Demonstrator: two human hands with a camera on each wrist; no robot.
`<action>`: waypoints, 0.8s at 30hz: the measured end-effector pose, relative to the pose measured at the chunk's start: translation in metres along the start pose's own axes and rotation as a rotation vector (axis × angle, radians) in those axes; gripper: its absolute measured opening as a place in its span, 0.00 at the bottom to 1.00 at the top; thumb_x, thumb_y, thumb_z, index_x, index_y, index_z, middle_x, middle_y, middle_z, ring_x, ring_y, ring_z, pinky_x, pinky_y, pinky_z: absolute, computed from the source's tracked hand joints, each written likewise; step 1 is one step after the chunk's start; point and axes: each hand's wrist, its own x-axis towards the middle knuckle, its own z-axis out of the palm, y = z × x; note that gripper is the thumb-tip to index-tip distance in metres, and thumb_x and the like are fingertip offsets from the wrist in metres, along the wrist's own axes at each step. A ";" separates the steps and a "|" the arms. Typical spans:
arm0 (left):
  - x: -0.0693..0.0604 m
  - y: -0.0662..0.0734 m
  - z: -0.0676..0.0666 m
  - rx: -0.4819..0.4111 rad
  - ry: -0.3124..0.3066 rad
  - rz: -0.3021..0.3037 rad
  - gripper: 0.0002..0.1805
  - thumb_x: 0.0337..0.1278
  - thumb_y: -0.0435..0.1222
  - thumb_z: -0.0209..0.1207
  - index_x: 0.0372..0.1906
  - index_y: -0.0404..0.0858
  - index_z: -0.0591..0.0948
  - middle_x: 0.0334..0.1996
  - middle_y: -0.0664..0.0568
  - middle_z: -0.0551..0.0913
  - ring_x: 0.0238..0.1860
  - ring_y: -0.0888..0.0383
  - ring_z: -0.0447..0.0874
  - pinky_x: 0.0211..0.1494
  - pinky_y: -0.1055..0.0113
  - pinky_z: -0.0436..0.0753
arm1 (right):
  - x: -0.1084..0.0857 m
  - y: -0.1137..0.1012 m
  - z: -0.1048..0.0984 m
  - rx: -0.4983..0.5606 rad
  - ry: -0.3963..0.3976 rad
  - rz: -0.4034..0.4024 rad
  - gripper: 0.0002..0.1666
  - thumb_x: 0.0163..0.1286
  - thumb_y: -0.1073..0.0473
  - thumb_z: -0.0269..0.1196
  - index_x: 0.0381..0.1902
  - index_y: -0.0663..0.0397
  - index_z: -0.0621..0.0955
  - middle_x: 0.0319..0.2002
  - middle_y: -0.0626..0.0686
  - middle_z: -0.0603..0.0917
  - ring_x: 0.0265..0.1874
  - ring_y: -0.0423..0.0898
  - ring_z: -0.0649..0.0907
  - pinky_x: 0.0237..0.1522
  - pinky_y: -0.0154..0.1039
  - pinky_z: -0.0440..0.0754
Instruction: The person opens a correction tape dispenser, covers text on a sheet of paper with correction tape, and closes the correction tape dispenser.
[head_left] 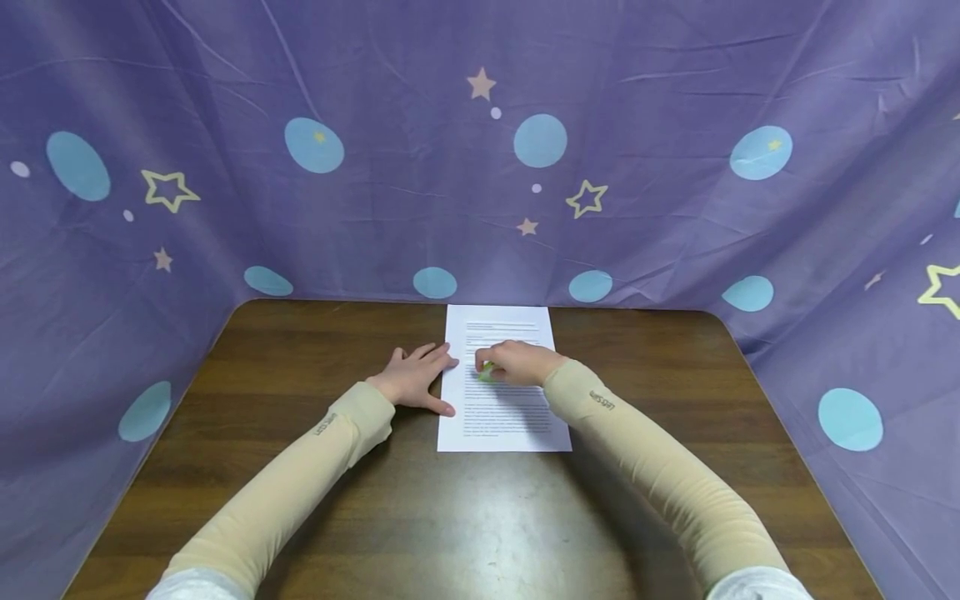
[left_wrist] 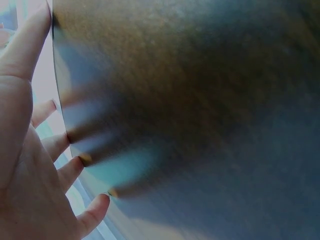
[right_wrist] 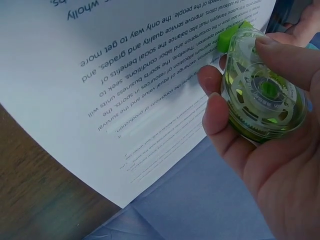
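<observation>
A printed sheet of paper point(head_left: 453, 435) lies on the wooden table, its lines of text running across it in the head view. My right hand point(head_left: 521, 363) grips a clear and green correction tape dispenser point(right_wrist: 265, 90) between thumb and fingers, its green tip end over the text. Whether the tip touches the paper is hard to tell. Pale strips show among the printed lines in the right wrist view. At the sheet's left edge my left hand point(head_left: 415, 379) rests with fingers spread, the fingertips and thumb on the paper's margin; the left wrist view shows its palm point(left_wrist: 25, 170).
The brown wooden table point(head_left: 300, 367) extends on both sides of the sheet and toward me. A purple curtain point(head_left: 420, 192) with blue dots and stars hangs behind and beside it. The sheet's far end reaches the table's back edge.
</observation>
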 end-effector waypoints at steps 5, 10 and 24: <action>-0.001 0.000 0.000 -0.001 0.004 0.003 0.57 0.49 0.68 0.71 0.80 0.45 0.65 0.84 0.43 0.50 0.83 0.40 0.47 0.73 0.28 0.50 | 0.001 0.000 0.001 -0.002 0.002 -0.016 0.11 0.73 0.70 0.64 0.50 0.55 0.82 0.45 0.55 0.90 0.44 0.49 0.88 0.52 0.45 0.83; -0.001 0.000 -0.002 -0.014 0.004 0.006 0.57 0.49 0.67 0.71 0.80 0.44 0.65 0.84 0.43 0.50 0.83 0.40 0.46 0.73 0.28 0.49 | 0.003 -0.002 0.002 -0.014 0.018 -0.022 0.11 0.70 0.72 0.65 0.47 0.56 0.82 0.46 0.54 0.90 0.46 0.51 0.89 0.53 0.45 0.83; -0.002 0.002 -0.002 -0.022 0.004 0.002 0.57 0.49 0.66 0.72 0.80 0.44 0.65 0.84 0.43 0.50 0.83 0.40 0.45 0.73 0.28 0.49 | 0.004 -0.005 0.004 -0.043 0.022 -0.021 0.11 0.68 0.73 0.65 0.45 0.56 0.82 0.43 0.55 0.90 0.45 0.52 0.89 0.51 0.46 0.84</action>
